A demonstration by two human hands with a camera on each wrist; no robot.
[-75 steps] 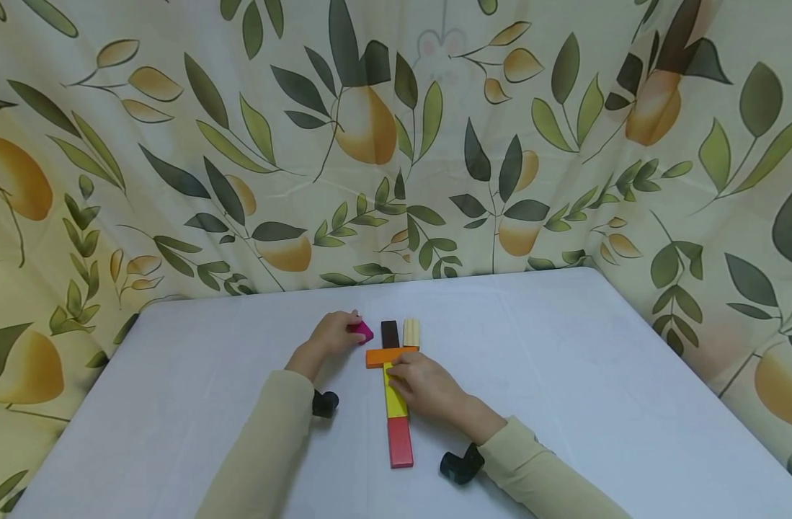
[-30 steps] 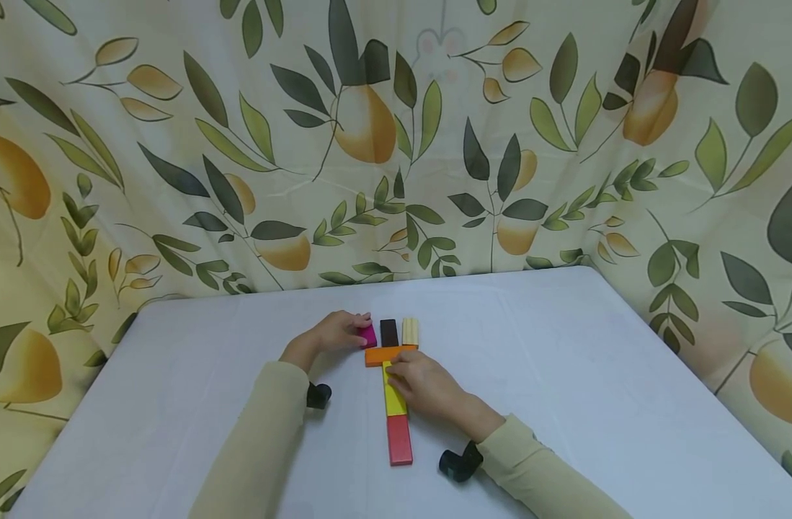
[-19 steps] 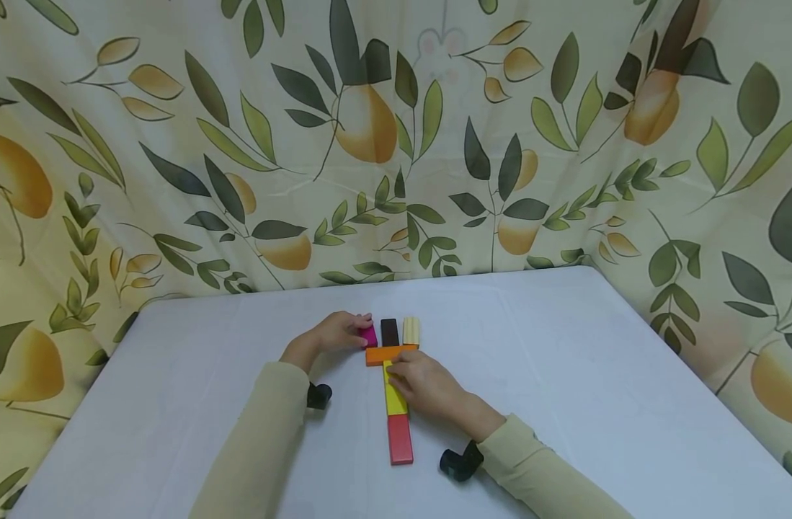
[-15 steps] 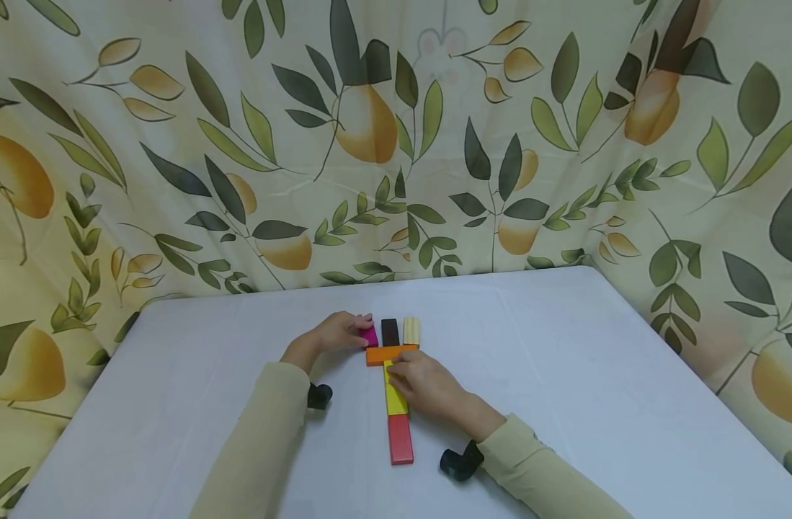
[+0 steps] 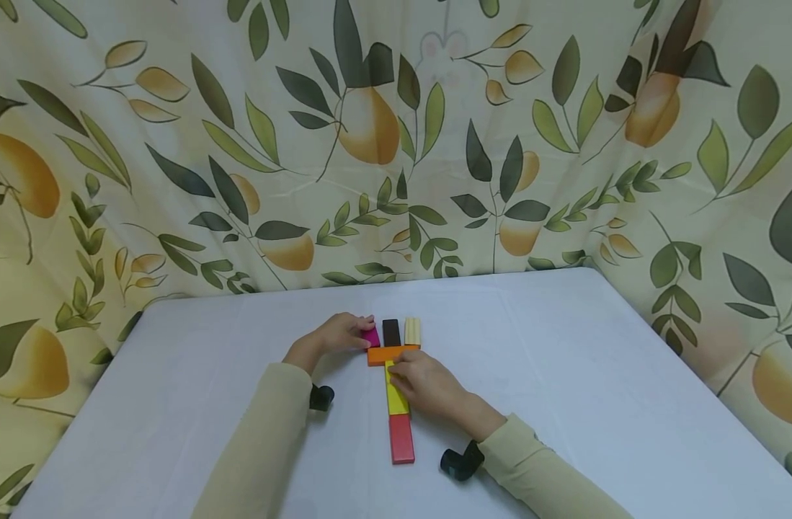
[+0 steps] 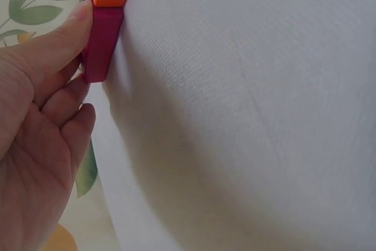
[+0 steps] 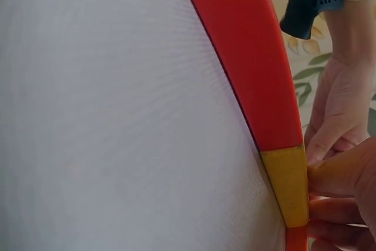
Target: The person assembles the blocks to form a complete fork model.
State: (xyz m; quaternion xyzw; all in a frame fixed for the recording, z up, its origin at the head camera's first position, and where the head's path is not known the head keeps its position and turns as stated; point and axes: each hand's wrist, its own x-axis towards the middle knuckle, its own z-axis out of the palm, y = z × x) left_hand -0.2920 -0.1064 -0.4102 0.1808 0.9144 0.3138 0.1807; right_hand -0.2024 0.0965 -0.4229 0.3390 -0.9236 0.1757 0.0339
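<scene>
My left hand (image 5: 337, 334) pinches a magenta block (image 6: 106, 45) between thumb and fingers. The block stands against the left end of an orange block (image 5: 380, 357), their edges meeting in the left wrist view. My right hand (image 5: 429, 387) has bent fingers on a yellow block (image 7: 286, 183), thumb at its edge, close to the orange block. The orange block lies crosswise at the top of the yellow one. Below the yellow block, a red block (image 5: 401, 440) continues the line. The right hand hides part of the yellow block and the orange block's right end.
A black block (image 5: 391, 333) and a cream ridged block (image 5: 412, 331) stand beyond the orange block, with a gap between them. All lie on a white-covered table (image 5: 564, 375). A curtain (image 5: 292, 166) printed with fruit and leaves hangs behind it.
The magenta block, tilted and farther left at first, is turned straighter and moved right to the orange block's left end by my left hand. My right hand stays on the yellow block.
</scene>
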